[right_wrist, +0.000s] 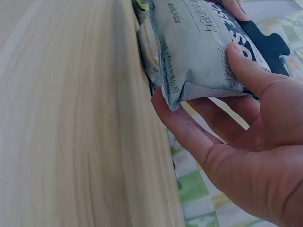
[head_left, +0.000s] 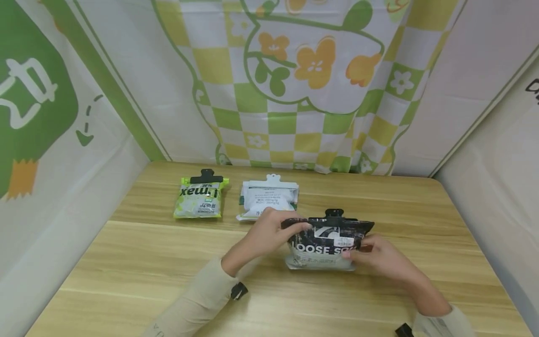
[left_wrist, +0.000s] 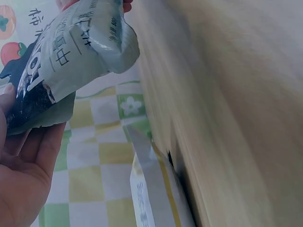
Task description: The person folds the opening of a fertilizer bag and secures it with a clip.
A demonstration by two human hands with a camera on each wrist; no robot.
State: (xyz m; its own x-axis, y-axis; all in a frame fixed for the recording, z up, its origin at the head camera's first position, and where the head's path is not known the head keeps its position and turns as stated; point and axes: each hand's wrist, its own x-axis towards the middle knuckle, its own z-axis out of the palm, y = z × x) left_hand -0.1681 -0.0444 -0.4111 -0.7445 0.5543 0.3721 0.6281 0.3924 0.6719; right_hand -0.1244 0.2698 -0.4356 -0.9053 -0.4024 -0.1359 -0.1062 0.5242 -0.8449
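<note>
A black and pale grey bag with "LOOSE SO..." printed on it is held up between both hands. A black clip sits along its top edge. My left hand pinches the bag's upper left corner, thumb in front and fingers behind, as the left wrist view shows. My right hand grips the right side, its thumb on the printed front and its fingers behind and under the lower corner. In the right wrist view the bag's bottom appears slightly above the wooden table.
Behind the hands, a white bag with a white clip lies on the table. Further left lies a lime-green bag with a black clip. A checked, flowered cloth hangs at the table's back edge.
</note>
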